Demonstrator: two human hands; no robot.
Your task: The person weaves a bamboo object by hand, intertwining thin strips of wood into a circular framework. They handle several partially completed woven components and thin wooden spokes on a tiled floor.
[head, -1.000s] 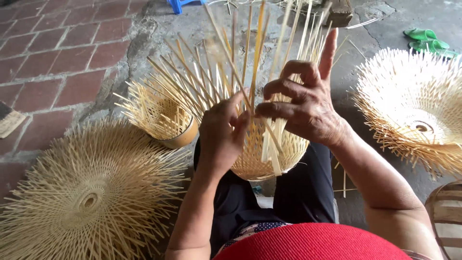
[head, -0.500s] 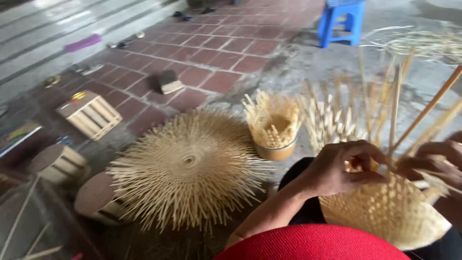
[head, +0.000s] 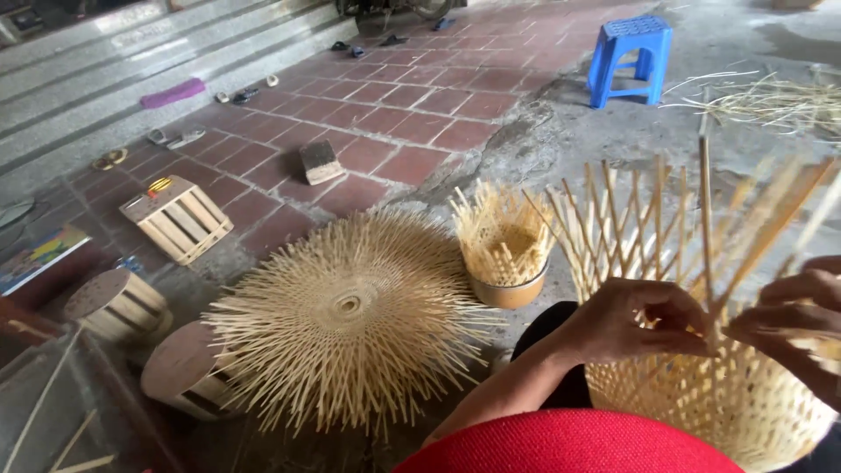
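Note:
A half-woven bamboo basket rests on my lap, its loose upright strips fanning upward. My left hand is closed on the strips at the basket's rim. At the frame's right edge, partly cut off, my right hand pinches one long bamboo strip that slants up to the right. Both hands work side by side at the woven edge.
A flat round woven bamboo disc with radiating strips lies on the ground to my left. Behind it stand a small unfinished basket, wooden crates and round wooden moulds. A blue plastic stool and loose bamboo strips are farther off.
The view has swung left and up, bringing brick paving, steps and crates into sight. My hands stay on the basket strips, now at the lower right.

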